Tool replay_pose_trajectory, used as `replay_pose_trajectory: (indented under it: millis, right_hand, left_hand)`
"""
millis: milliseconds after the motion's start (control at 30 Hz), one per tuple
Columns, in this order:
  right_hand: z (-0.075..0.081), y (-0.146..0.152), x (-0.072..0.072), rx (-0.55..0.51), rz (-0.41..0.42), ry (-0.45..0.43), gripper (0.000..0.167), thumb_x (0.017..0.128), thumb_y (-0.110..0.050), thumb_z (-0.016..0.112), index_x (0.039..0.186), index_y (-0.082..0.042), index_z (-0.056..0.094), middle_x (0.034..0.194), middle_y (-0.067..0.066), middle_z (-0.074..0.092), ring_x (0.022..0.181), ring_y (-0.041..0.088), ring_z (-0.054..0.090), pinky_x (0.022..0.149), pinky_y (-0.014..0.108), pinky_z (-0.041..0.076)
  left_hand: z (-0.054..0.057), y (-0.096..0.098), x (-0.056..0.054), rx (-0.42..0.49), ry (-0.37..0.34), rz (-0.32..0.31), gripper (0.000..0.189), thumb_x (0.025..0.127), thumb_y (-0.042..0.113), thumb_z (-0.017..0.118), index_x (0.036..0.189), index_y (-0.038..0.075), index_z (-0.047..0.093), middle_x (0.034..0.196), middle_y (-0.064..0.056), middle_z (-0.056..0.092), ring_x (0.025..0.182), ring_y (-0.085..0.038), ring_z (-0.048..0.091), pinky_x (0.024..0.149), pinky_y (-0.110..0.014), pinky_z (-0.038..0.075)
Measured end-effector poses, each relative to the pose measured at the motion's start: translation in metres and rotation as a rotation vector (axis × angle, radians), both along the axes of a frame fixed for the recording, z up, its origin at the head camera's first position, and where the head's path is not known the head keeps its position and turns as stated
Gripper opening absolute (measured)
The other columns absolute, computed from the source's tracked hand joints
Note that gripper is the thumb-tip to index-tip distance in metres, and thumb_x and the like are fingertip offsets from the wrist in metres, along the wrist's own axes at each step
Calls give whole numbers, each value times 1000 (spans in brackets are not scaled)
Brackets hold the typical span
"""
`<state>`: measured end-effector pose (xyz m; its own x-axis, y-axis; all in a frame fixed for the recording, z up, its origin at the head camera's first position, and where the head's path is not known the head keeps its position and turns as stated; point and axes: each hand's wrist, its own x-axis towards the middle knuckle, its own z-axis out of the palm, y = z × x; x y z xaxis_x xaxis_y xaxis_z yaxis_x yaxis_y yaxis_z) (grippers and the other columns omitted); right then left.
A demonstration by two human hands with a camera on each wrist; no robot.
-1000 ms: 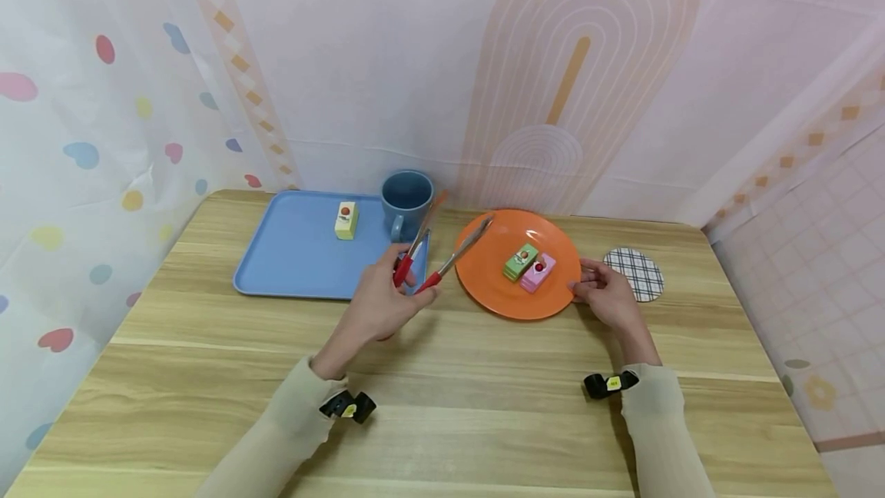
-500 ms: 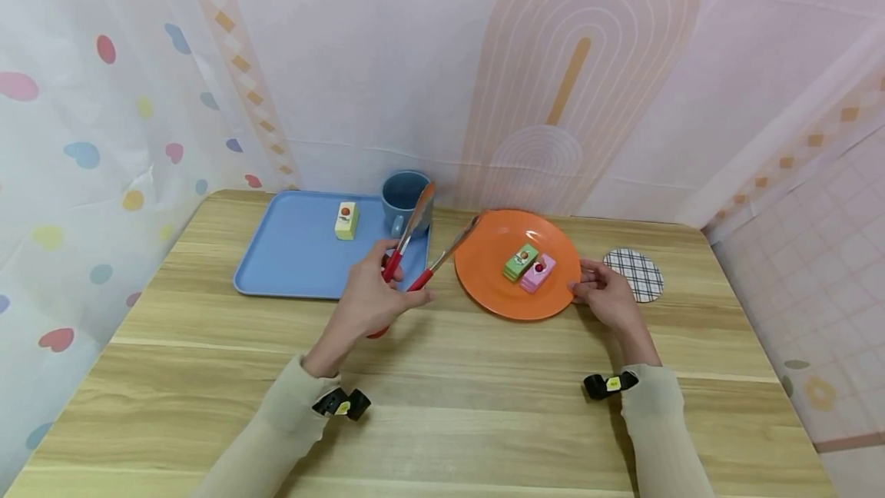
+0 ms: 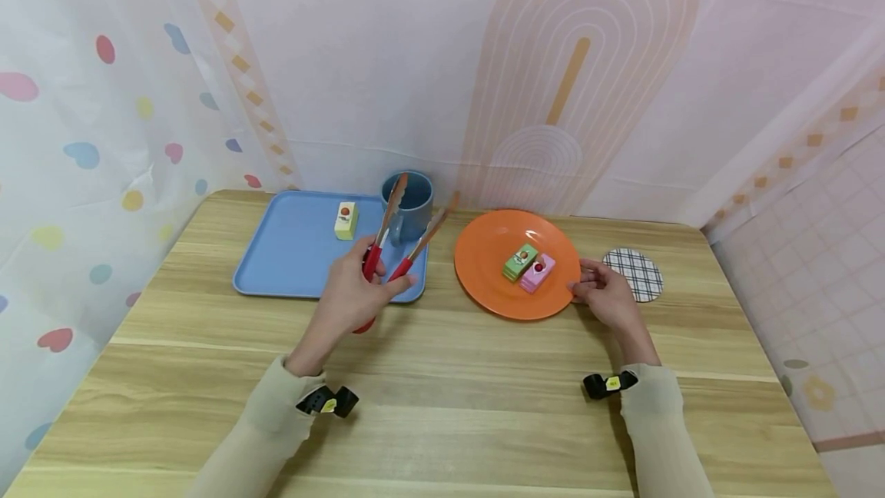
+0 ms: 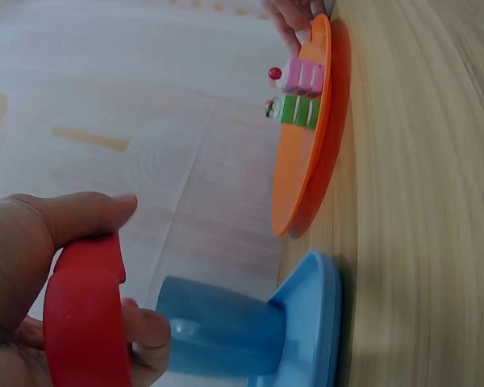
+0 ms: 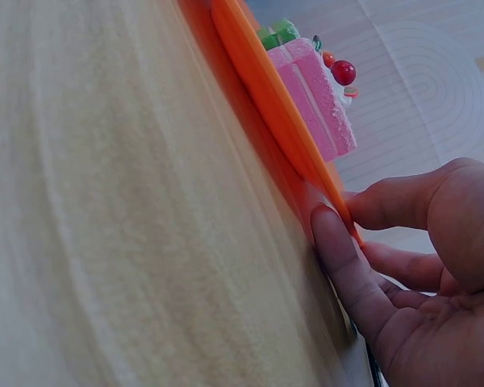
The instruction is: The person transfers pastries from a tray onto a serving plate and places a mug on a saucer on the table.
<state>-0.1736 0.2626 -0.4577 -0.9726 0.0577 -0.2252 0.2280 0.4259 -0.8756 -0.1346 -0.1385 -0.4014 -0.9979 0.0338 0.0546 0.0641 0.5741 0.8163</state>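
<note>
My left hand [image 3: 349, 287] holds red-handled tongs [image 3: 373, 260], their two arms spread apart with nothing between the tips. In the head view the tongs overlap the blue mug [image 3: 416, 214] and the front right of the blue tray [image 3: 290, 252]. A yellow toy cake slice [image 3: 346, 220] lies on that tray. My right hand [image 3: 608, 294] pinches the right rim of the orange plate [image 3: 484, 283], thumb and fingers on either side of it in the right wrist view. On the plate a green cake slice [image 3: 520, 262] and a pink cake slice [image 3: 538, 273] lie side by side.
A round checked coaster [image 3: 634, 275] lies just right of the plate, behind my right hand. The mug stands on the tray's back right corner. A patterned cloth [image 3: 387, 60] hangs along the back edge of the wooden table [image 3: 484, 406].
My left hand has moved left with the spread tongs, away from the plate and over the tray's right side. The right hand, plate and cake slices have stayed where they were.
</note>
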Motion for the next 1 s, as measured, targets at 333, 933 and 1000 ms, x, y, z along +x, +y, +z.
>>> replay_pose_trajectory:
  millis: [333,933,1000]
  right_hand:
    - [-1,0,-1,5,0,0,57,98,-7,66,151,-2,45,122,16,58,92,9,61,78,19,59]
    - [-1,0,-1,-10,-7,-1,58,97,-6,66,151,-2,44,124,17,58,92,8,61,79,19,59]
    - [-2,0,-1,-11,-9,-2,58,97,-6,66,151,-2,45,124,17,58,92,9,61,79,20,59]
  left_hand:
    - [-4,-21,-1,-42,4,38,75,84,46,83,134,2,48,101,-15,66,84,-26,62,66,-31,51]
    - [-4,-46,-3,-61,2,131,68,87,42,81,128,-1,49,104,-18,65,93,-30,62,69,-30,50]
    - [-6,-48,-4,-60,-3,137,68,87,42,81,128,-2,49,104,-18,64,93,-30,61,69,-31,50]
